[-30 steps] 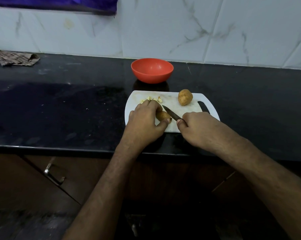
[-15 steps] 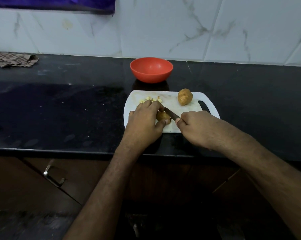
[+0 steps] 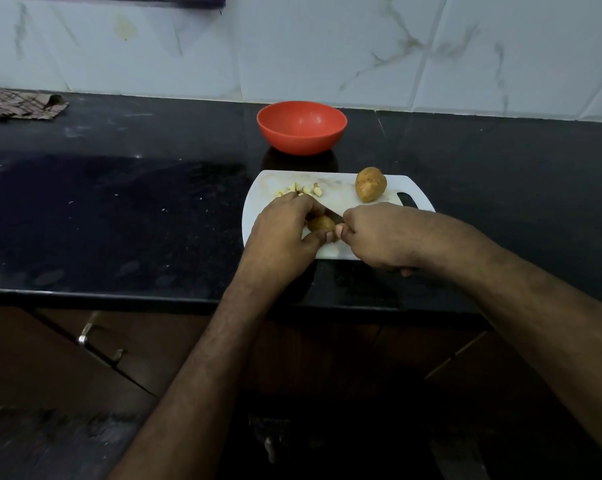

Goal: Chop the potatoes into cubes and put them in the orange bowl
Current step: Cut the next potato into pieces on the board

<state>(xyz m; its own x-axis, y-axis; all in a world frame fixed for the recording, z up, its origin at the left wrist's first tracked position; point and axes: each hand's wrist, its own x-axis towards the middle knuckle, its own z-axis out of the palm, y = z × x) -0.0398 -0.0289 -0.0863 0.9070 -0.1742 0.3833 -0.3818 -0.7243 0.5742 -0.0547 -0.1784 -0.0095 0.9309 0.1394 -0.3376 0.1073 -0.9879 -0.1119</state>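
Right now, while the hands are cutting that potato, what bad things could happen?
The left hand grips the small potato piece with its thumb right beside the knife held by the right hand, so a slip could probably nick a finger. The piece is rounded and might roll. The whole potato sits near the cutting board's far edge and could roll off.

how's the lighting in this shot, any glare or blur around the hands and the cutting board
Head view: dim overall, with faint sheen on the black counter; the orange bowl reflects below itself; the knife is barely visible between the left hand and right hand; wide-angle bending curves the edges.
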